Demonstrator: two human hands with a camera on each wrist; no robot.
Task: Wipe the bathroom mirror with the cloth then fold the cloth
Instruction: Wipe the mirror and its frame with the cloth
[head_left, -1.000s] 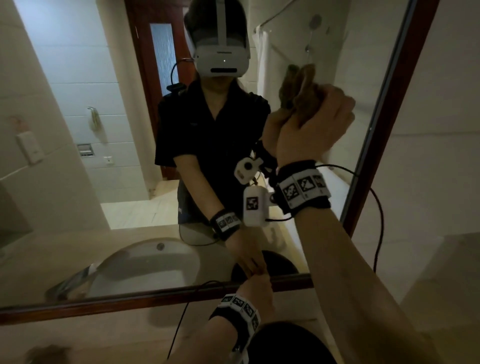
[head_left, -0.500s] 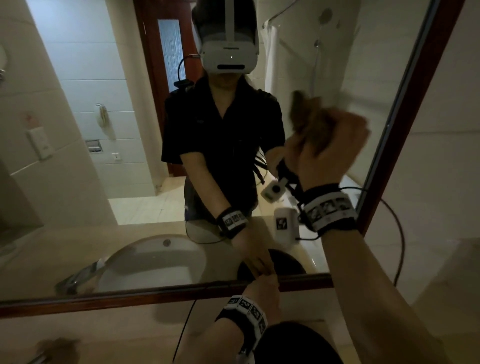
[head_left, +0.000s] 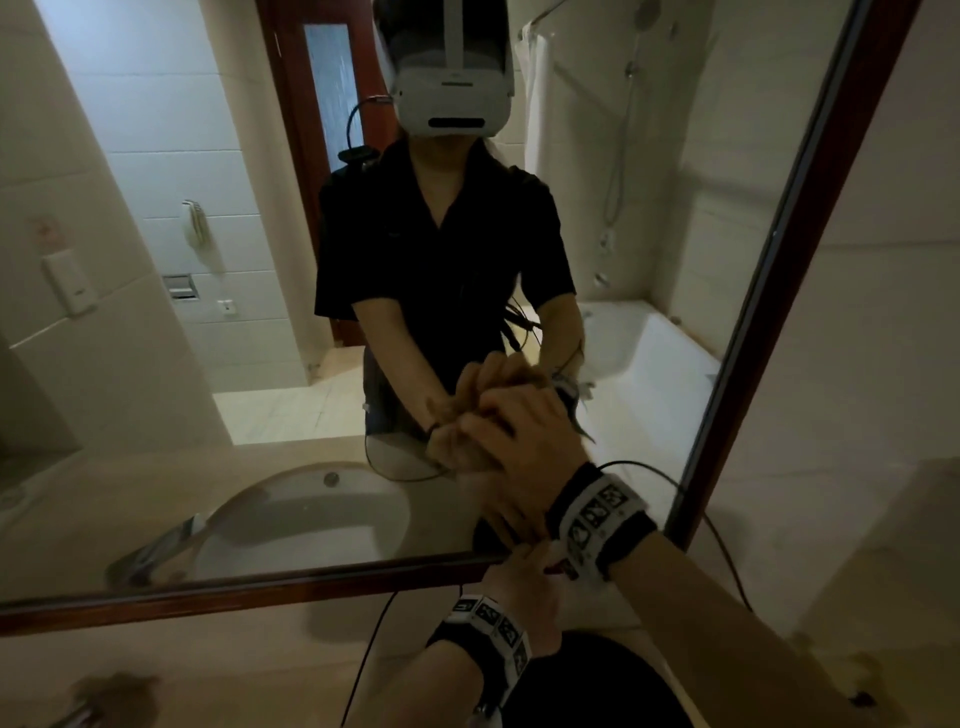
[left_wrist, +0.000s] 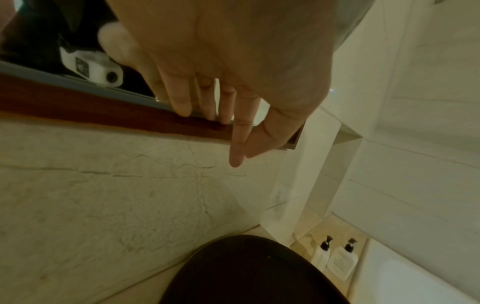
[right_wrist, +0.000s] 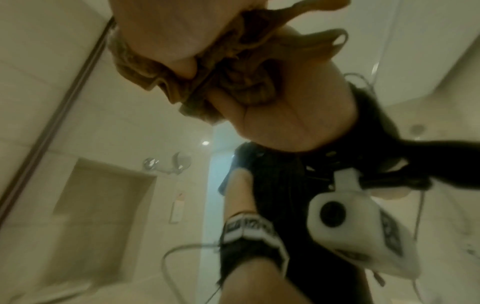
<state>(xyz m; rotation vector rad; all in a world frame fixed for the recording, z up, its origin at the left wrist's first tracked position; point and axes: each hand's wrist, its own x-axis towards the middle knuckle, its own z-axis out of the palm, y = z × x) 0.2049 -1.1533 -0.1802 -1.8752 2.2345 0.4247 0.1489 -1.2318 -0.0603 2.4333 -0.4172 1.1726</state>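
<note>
Black short-sleeved shirt (head_left: 441, 249), white headset (head_left: 452, 78), black wristbands (head_left: 597, 519) with checkered white markers, cabled

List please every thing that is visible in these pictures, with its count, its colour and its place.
mirror: one, glass, on the wall
frame: one, dark red-brown wood, around the mirror
cloth: one, brown, bunched against the glass
pump bottles: two, white with black tops, on the ledge beside the bathtub
left hand: one, fingertips resting on the lower frame
right hand: one, gripping the cloth low on the mirror
</note>
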